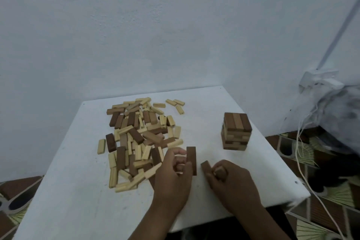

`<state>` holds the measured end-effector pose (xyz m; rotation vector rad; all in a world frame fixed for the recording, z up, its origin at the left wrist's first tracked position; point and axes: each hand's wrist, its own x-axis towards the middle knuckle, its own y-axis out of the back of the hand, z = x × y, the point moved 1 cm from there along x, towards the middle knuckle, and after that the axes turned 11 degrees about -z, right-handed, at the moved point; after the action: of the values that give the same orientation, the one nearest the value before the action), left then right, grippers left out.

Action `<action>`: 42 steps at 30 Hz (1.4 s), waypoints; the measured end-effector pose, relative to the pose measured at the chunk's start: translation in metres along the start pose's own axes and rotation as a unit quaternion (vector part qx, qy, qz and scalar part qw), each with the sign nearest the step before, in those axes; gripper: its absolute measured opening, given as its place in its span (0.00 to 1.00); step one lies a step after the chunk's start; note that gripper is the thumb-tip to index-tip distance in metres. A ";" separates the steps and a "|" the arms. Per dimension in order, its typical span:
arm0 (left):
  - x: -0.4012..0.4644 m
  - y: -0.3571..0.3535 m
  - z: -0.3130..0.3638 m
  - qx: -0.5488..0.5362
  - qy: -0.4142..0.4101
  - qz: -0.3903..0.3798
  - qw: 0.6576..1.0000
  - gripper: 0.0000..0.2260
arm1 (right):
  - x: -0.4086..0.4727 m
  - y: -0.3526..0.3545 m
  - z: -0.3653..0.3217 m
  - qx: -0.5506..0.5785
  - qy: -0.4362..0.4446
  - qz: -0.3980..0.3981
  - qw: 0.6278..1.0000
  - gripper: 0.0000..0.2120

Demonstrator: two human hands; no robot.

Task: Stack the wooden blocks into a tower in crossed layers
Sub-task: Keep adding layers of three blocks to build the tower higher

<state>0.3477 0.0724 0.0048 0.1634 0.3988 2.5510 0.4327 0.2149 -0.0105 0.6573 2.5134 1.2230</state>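
Down at the near edge of the white counter, the left hand grips a dark block held on end, and the right hand curls round another dark block. Left of both hands lies the loose pile of blocks. Farther right stands the tower, crossed layers, three blocks on top.

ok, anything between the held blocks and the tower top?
Nothing visible. The left hand and right hand each grip a dark block; bare table lies between them and the tower, whose top is uncovered.
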 end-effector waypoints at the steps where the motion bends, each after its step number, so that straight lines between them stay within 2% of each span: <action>1: -0.008 -0.005 -0.002 0.016 -0.009 0.007 1.000 0.09 | -0.002 -0.001 0.003 -0.011 -0.004 -0.002 1.000 0.17; 4: -0.026 -0.012 -0.009 0.073 -0.031 0.017 0.997 0.12 | -0.008 -0.001 0.002 0.033 0.009 0.037 0.999 0.12; 6: -0.031 -0.014 -0.016 0.112 -0.047 0.015 0.992 0.10 | -0.009 -0.003 0.000 0.090 0.002 0.053 0.995 0.13; 8: -0.032 -0.015 -0.023 0.140 -0.056 0.010 0.988 0.08 | -0.007 -0.007 0.001 0.101 -0.002 0.055 0.993 0.12; 11: -0.029 -0.015 -0.028 0.173 -0.073 0.002 0.982 0.13 | -0.003 -0.008 0.007 0.086 0.009 0.073 0.994 0.12; 15: -0.028 -0.019 -0.032 0.204 -0.098 -0.008 0.974 0.13 | -0.001 -0.008 0.017 0.069 0.019 0.069 0.995 0.14; 18: -0.026 -0.020 -0.038 0.225 -0.103 -0.014 0.969 0.12 | -0.001 -0.011 0.020 0.008 0.061 0.094 0.994 0.08; 22: -0.024 -0.019 -0.039 0.215 -0.094 -0.003 0.972 0.06 | 0.001 -0.013 0.022 -0.014 0.089 0.107 0.990 0.06; 28: -0.022 -0.017 -0.040 0.214 -0.113 -0.021 0.970 0.08 | 0.000 -0.014 0.017 -0.008 0.139 0.050 0.989 0.06; 34: -0.021 -0.017 -0.045 0.207 -0.132 -0.022 0.969 0.09 | 0.001 -0.009 0.015 -0.002 0.153 -0.040 0.987 0.16; 42: -0.022 -0.017 -0.047 0.203 -0.136 -0.015 0.970 0.10 | -0.001 -0.011 0.015 -0.014 0.166 -0.028 0.986 0.10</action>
<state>0.3657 0.0625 -0.0457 0.6445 0.8004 2.3420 0.4367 0.2190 -0.0285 0.3997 2.7515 1.4471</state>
